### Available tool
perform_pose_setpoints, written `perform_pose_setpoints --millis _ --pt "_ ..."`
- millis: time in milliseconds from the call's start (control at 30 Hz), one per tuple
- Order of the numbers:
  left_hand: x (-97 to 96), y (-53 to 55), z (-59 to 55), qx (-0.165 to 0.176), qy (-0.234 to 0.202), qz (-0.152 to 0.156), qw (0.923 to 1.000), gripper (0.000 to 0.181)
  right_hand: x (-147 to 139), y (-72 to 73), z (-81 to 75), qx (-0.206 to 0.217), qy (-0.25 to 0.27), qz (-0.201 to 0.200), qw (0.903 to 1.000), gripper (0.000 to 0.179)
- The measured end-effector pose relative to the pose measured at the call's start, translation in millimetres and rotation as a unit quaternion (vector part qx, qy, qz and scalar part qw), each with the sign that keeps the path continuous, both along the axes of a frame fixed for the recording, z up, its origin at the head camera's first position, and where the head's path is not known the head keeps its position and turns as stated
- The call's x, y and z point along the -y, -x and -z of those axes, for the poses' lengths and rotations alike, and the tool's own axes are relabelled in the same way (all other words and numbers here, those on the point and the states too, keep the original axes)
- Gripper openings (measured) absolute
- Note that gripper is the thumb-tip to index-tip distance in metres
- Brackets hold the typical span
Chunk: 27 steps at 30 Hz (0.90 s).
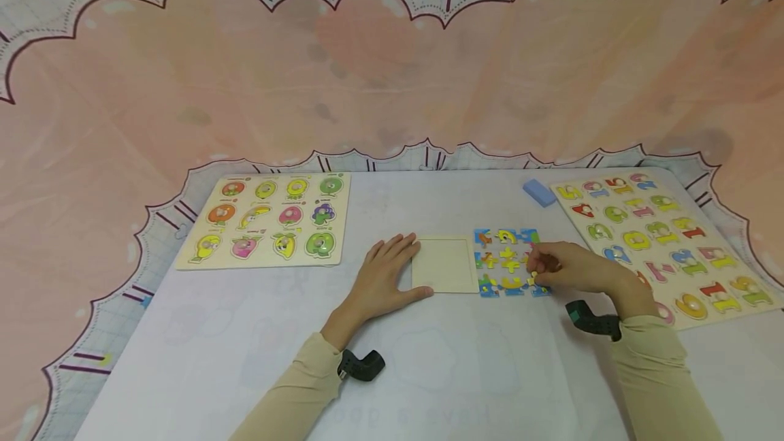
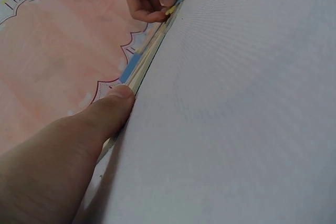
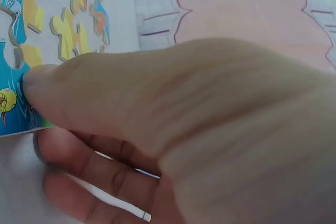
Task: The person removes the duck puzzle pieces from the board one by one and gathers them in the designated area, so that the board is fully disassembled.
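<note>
My left hand (image 1: 386, 274) lies with spread, straight fingers at the left side of a shallow wooden puzzle tray (image 1: 444, 265). Its thumb (image 2: 113, 108) rests along the tray's near edge. Right beside the tray lie loose blue and yellow jigsaw pieces (image 1: 510, 264), laid out with gaps between them. Over the right side of these pieces, my right hand (image 1: 576, 267) pinches a small yellow jigsaw piece (image 2: 170, 10) between thumb and finger. From the right wrist, the thumb covers part of a blue and yellow piece (image 3: 10, 82); the fingers curl below it.
A fruit puzzle board (image 1: 282, 221) lies on the left of the white table (image 1: 429, 366). On the right is a larger board of numbers and shapes (image 1: 661, 243), partly under the right forearm. A blue block (image 1: 539, 192) sits near that board's upper left corner.
</note>
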<state>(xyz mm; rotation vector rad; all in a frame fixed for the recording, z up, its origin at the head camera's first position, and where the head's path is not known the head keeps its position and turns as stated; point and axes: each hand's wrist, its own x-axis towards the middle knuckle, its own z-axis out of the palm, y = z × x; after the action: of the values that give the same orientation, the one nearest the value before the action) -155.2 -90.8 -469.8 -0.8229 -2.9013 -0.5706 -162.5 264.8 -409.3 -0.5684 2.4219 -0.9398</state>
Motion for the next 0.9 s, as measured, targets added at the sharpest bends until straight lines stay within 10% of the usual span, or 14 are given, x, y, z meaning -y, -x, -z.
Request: perform_pose_setpoints --millis 900 --pt "1.1 0.0 1.7 -0.014 -0.016 0.004 0.9998 0.084 2.4 -1.3 2.5 -0.062 -0.019 0.029 0.9975 0.009"
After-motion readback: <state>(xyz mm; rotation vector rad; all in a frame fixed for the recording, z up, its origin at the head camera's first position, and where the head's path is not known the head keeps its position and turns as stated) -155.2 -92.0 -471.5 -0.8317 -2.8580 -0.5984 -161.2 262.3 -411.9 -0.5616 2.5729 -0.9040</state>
